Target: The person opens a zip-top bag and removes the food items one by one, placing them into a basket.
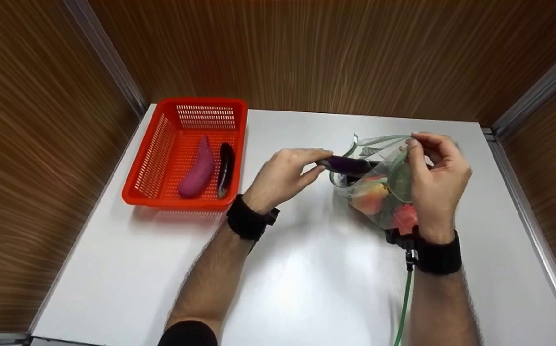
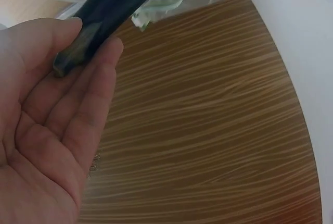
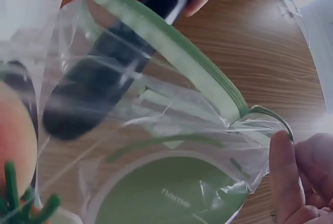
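My left hand point(image 1: 283, 178) pinches the stem end of a dark purple eggplant point(image 1: 345, 165). The eggplant's far end is inside a clear zip bag point(image 1: 379, 211) with a green-edged mouth, as the right wrist view shows through the film. My right hand point(image 1: 434, 178) pinches the bag's rim at its right corner, between thumb and fingers. Through the plastic show a yellow-red fruit point(image 1: 370, 198) and a red item point(image 1: 405, 217). A green printed label point(image 3: 171, 198) marks the bag's side.
Left of the bag, a red plastic basket point(image 1: 185, 204) stands on the white table point(image 1: 307, 288). It holds a pinkish-purple sweet potato point(image 1: 198, 170) and another dark eggplant point(image 1: 226, 168). Wood-grain panels point(image 1: 297, 53) enclose the table. A green cable point(image 1: 403, 307) runs from the right wrist.
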Available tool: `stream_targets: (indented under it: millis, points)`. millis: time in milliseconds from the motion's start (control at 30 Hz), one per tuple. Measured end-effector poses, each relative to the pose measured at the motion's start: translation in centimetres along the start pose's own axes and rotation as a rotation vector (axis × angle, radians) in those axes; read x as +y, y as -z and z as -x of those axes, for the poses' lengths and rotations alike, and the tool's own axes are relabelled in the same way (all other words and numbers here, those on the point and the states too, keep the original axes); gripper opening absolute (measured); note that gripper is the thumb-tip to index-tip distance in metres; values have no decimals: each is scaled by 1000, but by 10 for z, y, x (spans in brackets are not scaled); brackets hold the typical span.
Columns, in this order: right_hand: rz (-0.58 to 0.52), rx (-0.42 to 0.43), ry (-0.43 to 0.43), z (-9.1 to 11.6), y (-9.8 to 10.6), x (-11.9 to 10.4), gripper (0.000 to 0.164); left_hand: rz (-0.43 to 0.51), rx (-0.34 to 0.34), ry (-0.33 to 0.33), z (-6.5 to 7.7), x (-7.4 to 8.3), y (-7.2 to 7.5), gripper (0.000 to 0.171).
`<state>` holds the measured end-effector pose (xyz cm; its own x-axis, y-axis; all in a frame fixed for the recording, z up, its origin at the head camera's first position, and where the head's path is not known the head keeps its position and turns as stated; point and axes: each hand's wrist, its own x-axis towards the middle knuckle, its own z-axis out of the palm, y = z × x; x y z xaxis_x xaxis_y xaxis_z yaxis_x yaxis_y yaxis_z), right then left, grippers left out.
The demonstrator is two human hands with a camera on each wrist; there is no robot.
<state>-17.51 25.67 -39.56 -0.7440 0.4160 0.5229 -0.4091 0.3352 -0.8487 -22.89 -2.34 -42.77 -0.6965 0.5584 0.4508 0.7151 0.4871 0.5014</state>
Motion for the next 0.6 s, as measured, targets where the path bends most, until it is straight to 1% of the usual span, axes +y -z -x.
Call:
stream_targets:
  millis: [133,300,467,600]
  points:
    - [57,18,23,0,1,0,18,5,20,4,3,2,12,32]
    - [127,48,46,0,1,0,17,23,28,3,9,3,27,32]
    - [243,77,140,0,2,2,17,48,34,1,17,2,47,32]
    - [294,88,190,0,3,2,17,49,87,-7,26,-1,64,32]
